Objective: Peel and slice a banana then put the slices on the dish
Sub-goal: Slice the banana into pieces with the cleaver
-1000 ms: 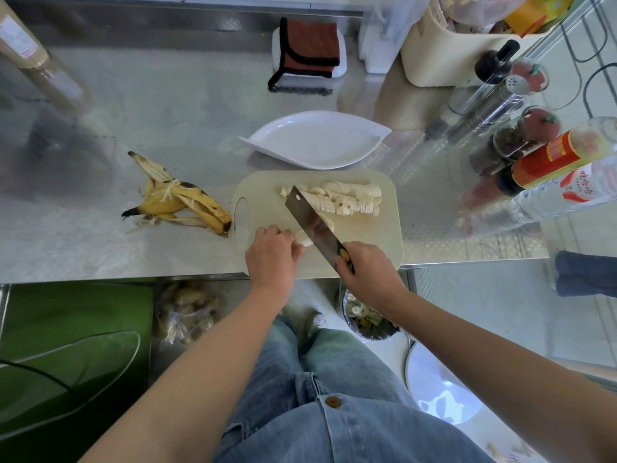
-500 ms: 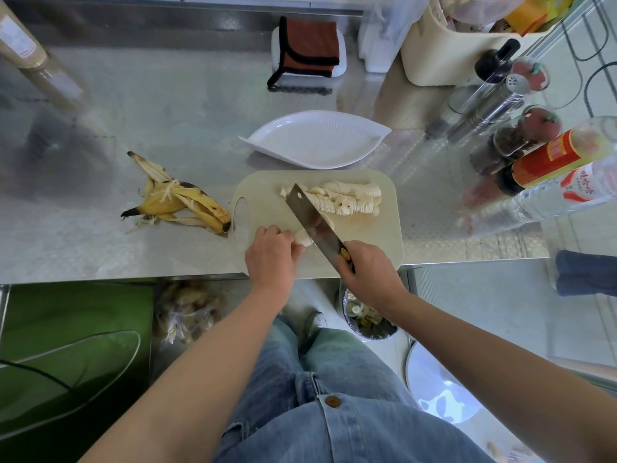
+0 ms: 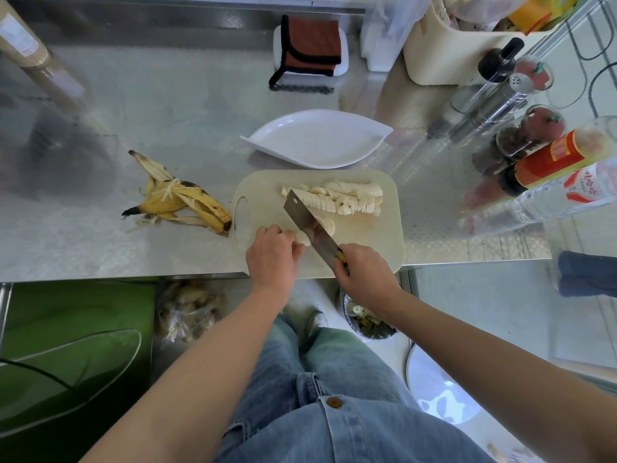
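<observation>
On the pale cutting board (image 3: pixel 374 248) lies a row of banana slices (image 3: pixel 337 198). My left hand (image 3: pixel 272 259) holds the short uncut banana end (image 3: pixel 302 238) with curled fingers at the board's near left. My right hand (image 3: pixel 362 275) grips the handle of a cleaver (image 3: pixel 310 225), whose blade stands on the banana just right of my left fingers; two fresh slices (image 3: pixel 329 225) lie right of the blade. A white leaf-shaped dish (image 3: pixel 317 138) holding nothing sits just behind the board. The banana peel (image 3: pixel 180 202) lies on the steel counter to the left.
Bottles and spice jars (image 3: pixel 534 135) crowd the counter's right side. A folded brown cloth on a white holder (image 3: pixel 310 48) and a cream bin (image 3: pixel 444 51) stand at the back. A tall container (image 3: pixel 30 58) stands far left. The counter's front edge runs beneath my wrists.
The cleaver and both hands have barely shifted; the blade stays at the banana end beside my left fingers.
</observation>
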{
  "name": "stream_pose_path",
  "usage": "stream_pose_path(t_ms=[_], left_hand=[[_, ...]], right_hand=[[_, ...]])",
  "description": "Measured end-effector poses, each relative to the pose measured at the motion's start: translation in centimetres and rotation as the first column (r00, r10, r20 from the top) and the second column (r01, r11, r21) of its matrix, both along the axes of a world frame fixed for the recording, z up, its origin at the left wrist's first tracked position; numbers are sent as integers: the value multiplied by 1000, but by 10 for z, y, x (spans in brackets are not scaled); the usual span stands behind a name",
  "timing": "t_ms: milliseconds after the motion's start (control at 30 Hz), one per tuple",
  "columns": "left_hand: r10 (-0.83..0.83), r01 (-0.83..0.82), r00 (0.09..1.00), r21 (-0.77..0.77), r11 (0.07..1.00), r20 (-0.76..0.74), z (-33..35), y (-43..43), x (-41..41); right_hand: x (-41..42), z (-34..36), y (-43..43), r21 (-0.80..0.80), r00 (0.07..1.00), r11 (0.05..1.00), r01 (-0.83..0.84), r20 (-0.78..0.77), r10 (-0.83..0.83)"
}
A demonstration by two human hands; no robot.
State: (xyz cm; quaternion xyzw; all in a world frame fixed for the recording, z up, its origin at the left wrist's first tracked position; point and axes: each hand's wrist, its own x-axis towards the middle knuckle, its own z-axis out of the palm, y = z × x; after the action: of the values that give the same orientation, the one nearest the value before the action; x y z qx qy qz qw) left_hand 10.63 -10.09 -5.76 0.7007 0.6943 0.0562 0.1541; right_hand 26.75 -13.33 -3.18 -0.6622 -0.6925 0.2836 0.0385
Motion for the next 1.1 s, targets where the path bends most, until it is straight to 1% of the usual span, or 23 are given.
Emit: stream_pose_path(t_ms=[167,367,500,933,1100], left_hand=[[5,-5,1000,-1,1000,7,0,0,0],[-7,7,1000,-5,1000,-28,2,0,1],[-8,7,1000,-15,1000,-30,2,0,1],[-4,4,1000,-13,1000,-29,2,0,2],[-9,8,999,-11,1000,-36,1,0,1]], right_hand=[[1,-2,0,2,1000,1000,5,-12,-5],[1,3,3,101,993,993,55,-106,-45],[3,4,5,99,996,995,33,-89,-24],[2,-3,-2,-7,1000,1000,7,-24,-7],[3,-1,-3,28,999,1000,8,-41,-7]])
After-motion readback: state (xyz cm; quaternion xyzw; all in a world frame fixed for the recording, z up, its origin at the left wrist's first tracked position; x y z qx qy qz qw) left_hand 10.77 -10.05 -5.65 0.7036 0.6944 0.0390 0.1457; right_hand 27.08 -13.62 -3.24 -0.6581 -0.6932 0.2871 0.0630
